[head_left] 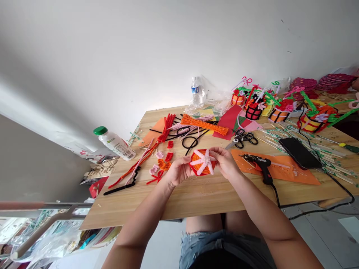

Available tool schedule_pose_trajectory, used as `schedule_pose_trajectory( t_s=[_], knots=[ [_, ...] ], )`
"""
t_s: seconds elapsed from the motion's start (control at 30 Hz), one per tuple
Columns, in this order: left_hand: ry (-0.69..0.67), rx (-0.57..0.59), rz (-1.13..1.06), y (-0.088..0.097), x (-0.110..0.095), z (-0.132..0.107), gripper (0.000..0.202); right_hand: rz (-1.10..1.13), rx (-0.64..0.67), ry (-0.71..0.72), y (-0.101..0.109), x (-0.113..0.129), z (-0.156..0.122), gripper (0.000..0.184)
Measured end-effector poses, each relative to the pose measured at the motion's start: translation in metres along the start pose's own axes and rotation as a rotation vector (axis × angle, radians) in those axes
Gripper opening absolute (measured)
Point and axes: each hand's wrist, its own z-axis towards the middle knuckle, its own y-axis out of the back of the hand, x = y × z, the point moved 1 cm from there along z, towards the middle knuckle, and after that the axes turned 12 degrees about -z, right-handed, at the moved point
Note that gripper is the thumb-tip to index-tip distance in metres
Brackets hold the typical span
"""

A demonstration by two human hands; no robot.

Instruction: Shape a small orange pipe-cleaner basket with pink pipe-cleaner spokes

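Both my hands hold a small orange coiled pipe-cleaner disc with a pink star-shaped flower (203, 162) on top, just above the wooden table (196, 198). My left hand (178, 171) grips its left edge with curled fingers. My right hand (226, 162) pinches its right edge. Loose pink, red and orange pipe-cleaner bits (162, 161) lie on the table just left of my left hand.
A black glue gun (259, 164) rests on orange paper right of my hands, beside a black phone (299, 152) and scissors (243, 137). Bundled pipe cleaners (203, 124), a lying bottle (114, 143), a water bottle (195, 90) and finished flower baskets (280, 104) fill the back.
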Motion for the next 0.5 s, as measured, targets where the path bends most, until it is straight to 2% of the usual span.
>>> schedule_pose_trajectory(
  t_s=[0.23,0.5],
  knots=[
    [0.074,0.049,-0.017,0.0009,0.0009,0.0015,0.025,0.006,0.038,-0.022,-0.0002,-0.0045,0.0011,0.034],
    [0.039,0.058,-0.005,0.0012,0.0021,0.0005,0.017,0.061,0.052,-0.056,-0.0003,-0.0085,0.0041,0.033]
  ],
)
